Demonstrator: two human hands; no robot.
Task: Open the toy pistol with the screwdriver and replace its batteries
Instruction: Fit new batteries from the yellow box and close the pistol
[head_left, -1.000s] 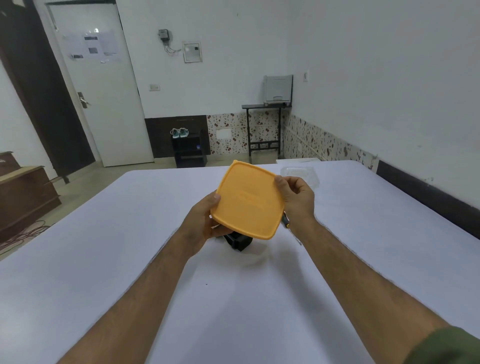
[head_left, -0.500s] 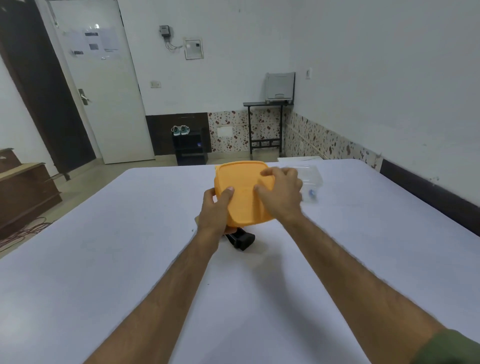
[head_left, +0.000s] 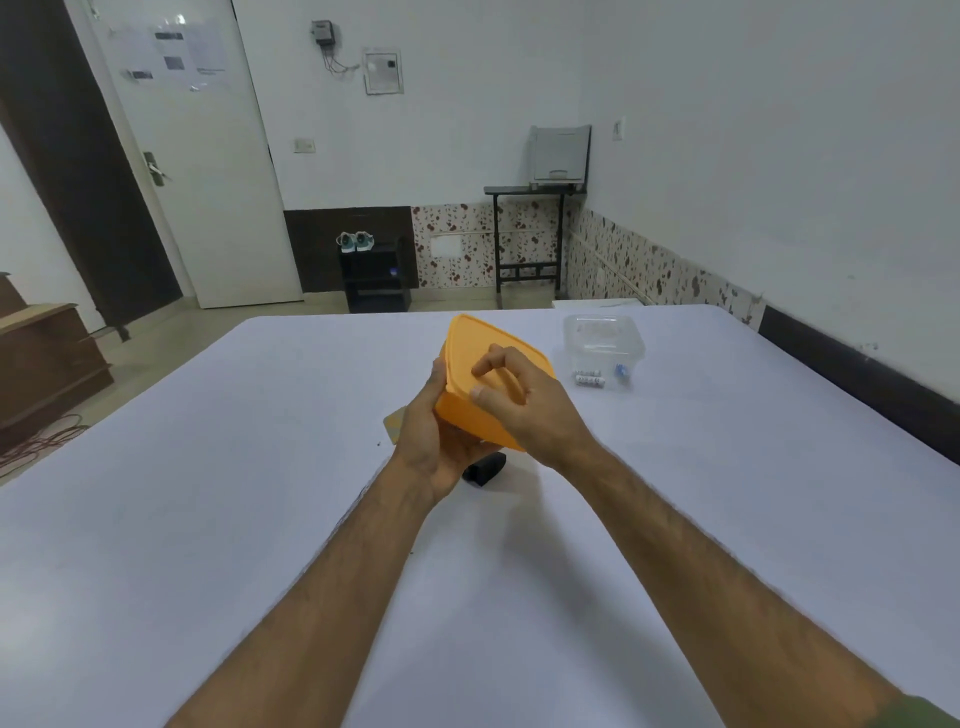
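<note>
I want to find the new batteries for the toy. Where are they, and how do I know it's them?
Look at the big white table, towards its far right part. A clear plastic box with no lid stands there, apart from the hands and the orange lid. The batteries are the small pale cylinders lying in its bottom, beside a tiny blue thing.
</note>
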